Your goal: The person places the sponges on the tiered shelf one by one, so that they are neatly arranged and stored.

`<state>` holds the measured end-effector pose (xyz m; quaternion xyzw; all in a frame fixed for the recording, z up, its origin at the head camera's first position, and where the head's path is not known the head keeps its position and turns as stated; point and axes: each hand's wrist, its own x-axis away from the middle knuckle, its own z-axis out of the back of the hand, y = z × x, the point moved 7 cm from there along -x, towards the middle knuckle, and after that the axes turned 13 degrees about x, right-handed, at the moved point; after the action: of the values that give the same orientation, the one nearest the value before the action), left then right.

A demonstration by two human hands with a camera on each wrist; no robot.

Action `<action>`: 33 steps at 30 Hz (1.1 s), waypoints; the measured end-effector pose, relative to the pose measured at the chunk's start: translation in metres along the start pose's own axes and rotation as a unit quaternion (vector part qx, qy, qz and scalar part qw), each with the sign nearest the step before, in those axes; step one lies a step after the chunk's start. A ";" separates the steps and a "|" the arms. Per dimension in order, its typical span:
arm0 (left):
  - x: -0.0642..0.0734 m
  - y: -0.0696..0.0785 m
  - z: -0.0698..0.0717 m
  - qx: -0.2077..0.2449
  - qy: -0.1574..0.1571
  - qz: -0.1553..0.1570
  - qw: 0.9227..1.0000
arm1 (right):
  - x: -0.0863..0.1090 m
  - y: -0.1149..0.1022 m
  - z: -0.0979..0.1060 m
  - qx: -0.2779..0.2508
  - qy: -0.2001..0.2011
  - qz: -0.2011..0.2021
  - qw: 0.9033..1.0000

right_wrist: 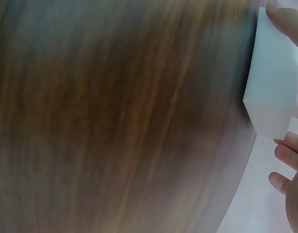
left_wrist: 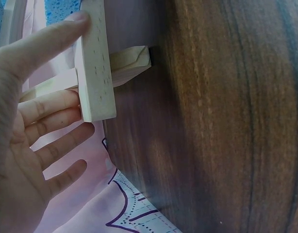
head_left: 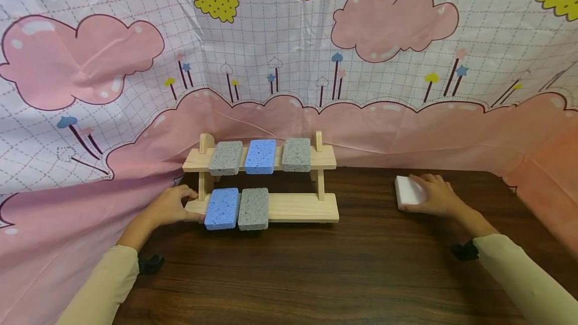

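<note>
At the left end of a two-tier wooden shelf rack [head_left: 303, 208], my left hand [head_left: 170, 206] holds the lower board. The left wrist view shows the thumb on the board [left_wrist: 96, 73], with the index and middle fingertips against its other side and the remaining fingers spread free. My right hand [head_left: 432, 196] grips a smooth white block [head_left: 409, 190] by its sides, low over the tabletop at the right. On the lower tier, a blue sponge [head_left: 222, 208] sits beside a grey sponge [head_left: 254, 208]. Another blue sponge [head_left: 260, 156] lies on the upper tier between two grey sponges [head_left: 226, 157].
The dark wood-grain table [head_left: 289, 275] stretches in front of the rack and across to the right hand. A patterned cloth [head_left: 253, 49] with pink clouds hangs behind it and down the left side. Each wrist wears a black strap [head_left: 151, 264].
</note>
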<state>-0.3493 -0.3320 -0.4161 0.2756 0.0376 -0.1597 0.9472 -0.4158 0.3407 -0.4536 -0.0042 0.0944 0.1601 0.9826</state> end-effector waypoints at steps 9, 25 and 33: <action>-0.001 0.000 0.000 -0.002 0.005 -0.006 1.000 | 0.003 -0.016 0.007 -0.014 0.027 0.015 0.999; 0.000 0.000 -0.002 -0.001 0.004 -0.006 1.000 | 0.006 -0.045 0.019 -0.019 0.070 0.052 0.996; 0.000 -0.001 -0.001 -0.001 0.004 0.000 1.000 | 0.007 -0.064 0.029 -0.025 0.085 0.071 0.994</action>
<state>-0.3500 -0.3322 -0.4180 0.2756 0.0414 -0.1587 0.9472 -0.3834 0.2832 -0.4280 -0.0354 0.1734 0.2312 0.9567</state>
